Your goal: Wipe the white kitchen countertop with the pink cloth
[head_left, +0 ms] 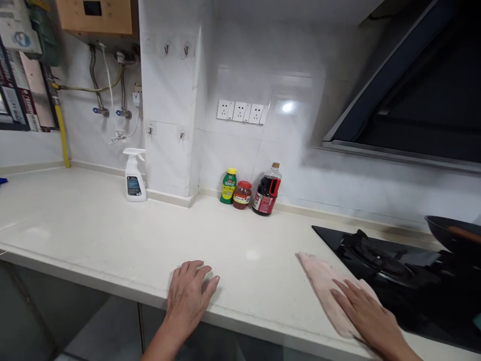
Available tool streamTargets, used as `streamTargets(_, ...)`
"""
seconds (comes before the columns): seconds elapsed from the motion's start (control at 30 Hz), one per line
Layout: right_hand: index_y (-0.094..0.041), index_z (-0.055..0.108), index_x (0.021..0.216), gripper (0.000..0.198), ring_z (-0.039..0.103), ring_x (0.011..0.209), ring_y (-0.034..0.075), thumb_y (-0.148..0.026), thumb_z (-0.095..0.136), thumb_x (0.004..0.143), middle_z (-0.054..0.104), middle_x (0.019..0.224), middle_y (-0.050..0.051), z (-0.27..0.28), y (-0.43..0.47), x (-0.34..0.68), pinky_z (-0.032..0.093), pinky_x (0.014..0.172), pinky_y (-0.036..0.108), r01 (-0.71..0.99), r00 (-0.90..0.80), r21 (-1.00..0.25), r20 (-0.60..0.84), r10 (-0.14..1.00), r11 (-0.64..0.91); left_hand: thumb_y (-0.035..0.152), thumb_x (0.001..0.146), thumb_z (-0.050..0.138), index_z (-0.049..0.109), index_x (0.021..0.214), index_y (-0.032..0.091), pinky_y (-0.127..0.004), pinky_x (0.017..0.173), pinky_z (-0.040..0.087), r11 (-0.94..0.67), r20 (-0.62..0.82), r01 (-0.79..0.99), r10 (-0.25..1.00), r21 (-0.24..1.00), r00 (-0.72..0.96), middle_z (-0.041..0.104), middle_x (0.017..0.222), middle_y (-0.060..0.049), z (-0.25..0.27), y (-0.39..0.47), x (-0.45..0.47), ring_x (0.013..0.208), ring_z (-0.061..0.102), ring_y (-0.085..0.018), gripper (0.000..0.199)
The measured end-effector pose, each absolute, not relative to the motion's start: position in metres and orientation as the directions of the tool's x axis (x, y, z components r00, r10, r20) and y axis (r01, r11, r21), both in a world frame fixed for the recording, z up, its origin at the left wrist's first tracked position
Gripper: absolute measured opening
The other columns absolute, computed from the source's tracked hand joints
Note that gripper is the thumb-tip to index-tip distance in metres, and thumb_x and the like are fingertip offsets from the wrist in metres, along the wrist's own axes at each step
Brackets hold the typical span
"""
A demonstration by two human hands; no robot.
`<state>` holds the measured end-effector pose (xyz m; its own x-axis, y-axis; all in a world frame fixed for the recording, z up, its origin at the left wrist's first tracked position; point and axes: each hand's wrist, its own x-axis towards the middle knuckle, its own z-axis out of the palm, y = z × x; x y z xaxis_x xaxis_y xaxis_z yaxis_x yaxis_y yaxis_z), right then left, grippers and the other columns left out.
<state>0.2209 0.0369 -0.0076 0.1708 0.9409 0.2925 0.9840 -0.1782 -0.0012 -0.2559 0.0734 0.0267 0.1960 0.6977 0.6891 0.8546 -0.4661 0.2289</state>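
Note:
My right hand (366, 313) lies flat with fingers stretched over a pale pink cloth (323, 281), pressing it on the white countertop (240, 260) beside the stove. The cloth is spread out, and one edge meets the black hob (398, 281). Near the counter's front edge, my left hand (191, 291) rests with its fingers slightly bent and apart, holding nothing. Whether its fingertips press on the surface is hard to see.
Against the wall stand a green bottle with a yellow cap (229, 185), a red-lidded jar (242, 194) and a dark sauce bottle (267, 190). A white spray bottle (134, 175) is further left. A wok (456, 233) sits on the hob under the range hood (421, 90).

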Motion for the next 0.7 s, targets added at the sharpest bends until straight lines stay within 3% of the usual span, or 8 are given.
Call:
streamTargets(0.1, -0.028, 0.068, 0.123, 0.054, 0.035, 0.141, 0.034, -0.054, 0.039, 0.085, 0.053, 0.142, 0.007, -0.017, 0.012, 0.224, 0.034, 0.112, 0.056, 0.980, 0.176, 0.046, 0.261, 0.949, -0.194, 0.041, 0.098, 0.052, 0.071, 0.106, 0.025, -0.046, 0.085, 0.049, -0.472, 0.673, 0.848, 0.710, 0.239, 0.206, 0.071, 0.113, -0.007, 0.026, 0.075, -0.255, 0.106, 0.063, -0.029, 0.026)
streamTargets(0.2, -0.022, 0.062, 0.134, 0.065, 0.035, 0.140, 0.038, -0.057, 0.028, 0.091, 0.046, 0.148, 0.010, -0.017, 0.010, 0.183, 0.035, 0.109, 0.062, 0.938, 0.324, 0.045, 0.248, 0.913, -0.345, 0.041, 0.097, 0.053, 0.071, 0.107, 0.025, -0.045, 0.085, 0.049, -0.478, 0.668, 0.844, 0.713, 0.241, 0.213, 0.071, 0.113, -0.007, 0.027, 0.075, -0.254, 0.105, 0.063, -0.029, 0.026)
streamTargets(0.27, -0.016, 0.055, 0.142, 0.072, 0.033, 0.141, 0.039, -0.059, 0.020, 0.096, 0.040, 0.152, 0.011, -0.012, 0.017, 0.138, 0.034, 0.110, 0.062, 0.939, 0.325, 0.036, 0.235, 0.916, -0.343, 0.041, 0.097, 0.053, 0.070, 0.106, 0.025, -0.046, 0.085, 0.049, -0.480, 0.665, 0.843, 0.715, 0.244, 0.216, 0.071, 0.112, -0.007, 0.028, 0.075, -0.254, 0.105, 0.063, -0.029, 0.026)
streamTargets(0.37, -0.012, 0.049, 0.147, 0.071, 0.027, 0.144, 0.038, -0.056, 0.017, 0.100, 0.034, 0.156, 0.012, 0.005, 0.027, 0.059, 0.032, 0.113, 0.060, 0.988, 0.144, 0.027, 0.219, 0.965, -0.154, 0.042, 0.097, 0.053, 0.070, 0.106, 0.025, -0.046, 0.085, 0.050, -0.480, 0.654, 0.840, 0.724, 0.252, 0.217, 0.071, 0.112, -0.007, 0.030, 0.073, -0.254, 0.106, 0.063, -0.029, 0.026)
streamTargets(0.5, -0.011, 0.046, 0.149, 0.064, 0.023, 0.145, 0.040, -0.052, 0.029, 0.102, 0.032, 0.156, 0.015, 0.028, 0.033, -0.046, 0.026, 0.115, 0.061, 1.000, -0.018, -0.015, 0.174, 0.985, 0.021, 0.042, 0.096, 0.054, 0.070, 0.108, 0.026, -0.048, 0.087, 0.050, -0.485, 0.643, 0.827, 0.737, 0.286, 0.210, 0.070, 0.114, -0.007, 0.030, 0.071, -0.255, 0.107, 0.063, -0.029, 0.026)
streamTargets(0.7, -0.016, 0.038, 0.154, 0.062, 0.011, 0.148, 0.037, -0.053, 0.029, 0.106, 0.021, 0.160, 0.011, 0.036, 0.034, -0.111, 0.017, 0.119, 0.063, 0.939, -0.243, -0.200, 0.186, 0.952, 0.279, 0.036, 0.096, 0.051, 0.067, 0.118, 0.024, -0.049, 0.100, 0.050, -0.523, 0.682, 0.729, 0.724, 0.442, 0.106, 0.063, 0.129, -0.010, 0.024, 0.077, -0.266, 0.122, 0.058, -0.027, 0.030)
